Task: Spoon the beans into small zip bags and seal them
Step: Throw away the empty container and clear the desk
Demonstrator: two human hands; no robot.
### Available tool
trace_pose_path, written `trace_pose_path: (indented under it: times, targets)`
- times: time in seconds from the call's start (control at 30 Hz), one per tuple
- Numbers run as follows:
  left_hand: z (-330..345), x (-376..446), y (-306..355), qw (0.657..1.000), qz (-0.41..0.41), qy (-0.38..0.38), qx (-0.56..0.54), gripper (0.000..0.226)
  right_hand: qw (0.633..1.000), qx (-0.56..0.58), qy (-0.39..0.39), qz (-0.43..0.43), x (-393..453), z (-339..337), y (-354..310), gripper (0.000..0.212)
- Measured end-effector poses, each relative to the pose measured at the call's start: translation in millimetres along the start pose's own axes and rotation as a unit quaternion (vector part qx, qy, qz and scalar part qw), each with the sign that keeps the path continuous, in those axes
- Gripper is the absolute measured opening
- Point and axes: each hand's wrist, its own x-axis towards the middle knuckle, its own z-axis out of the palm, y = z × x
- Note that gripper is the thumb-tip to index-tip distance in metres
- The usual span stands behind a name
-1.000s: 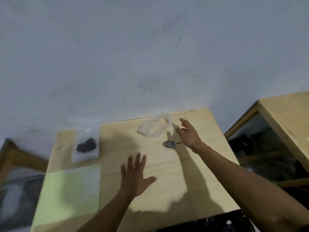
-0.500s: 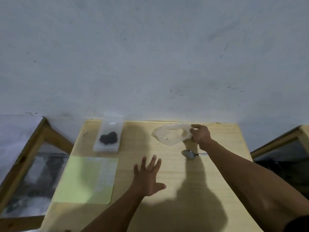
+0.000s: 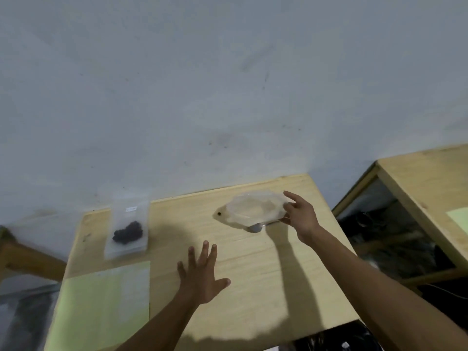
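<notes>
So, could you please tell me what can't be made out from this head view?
- Spoon: only its bowl shows; the clear container covers the handle.
- Right hand: its grip on the container is blurred, so firmness is unclear.
- Dark contents of the zip bag: too blurred to tell as beans.
- Bag label: too small to read.
- Green sheet: cut off by the bottom edge.

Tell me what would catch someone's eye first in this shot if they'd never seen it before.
Probably the right hand gripping the edge of a clear plastic container near the far side of the wooden table, a spoon partly hidden under it. Next, the left hand spread open, palm down, above the table's middle. At far left lies a zip bag holding a dark clump of beans, with a pale green sheet nearer the camera.
</notes>
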Motion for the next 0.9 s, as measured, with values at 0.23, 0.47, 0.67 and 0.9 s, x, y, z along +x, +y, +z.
trace_pose_path:
  times: [0.23,0.47,0.67,0.9]
  targets:
    - [8,-1,25,0.991,0.101,0.065,0.065,0.083,0.988,0.094,0.124,0.013,-53,-80,22,0.030]
    - [19,8,84,0.958,0.255,0.045,0.126,0.081,0.945,0.189,0.267,0.028,-130,-150,49,0.023]
    - [32,13,128,0.943,0.302,0.001,0.142,0.085,0.877,0.253,0.405,0.064,-186,-197,99,0.027]
    - [53,15,130,0.937,0.297,-0.010,0.183,0.103,0.775,0.341,0.515,0.132,-237,-219,168,0.034]
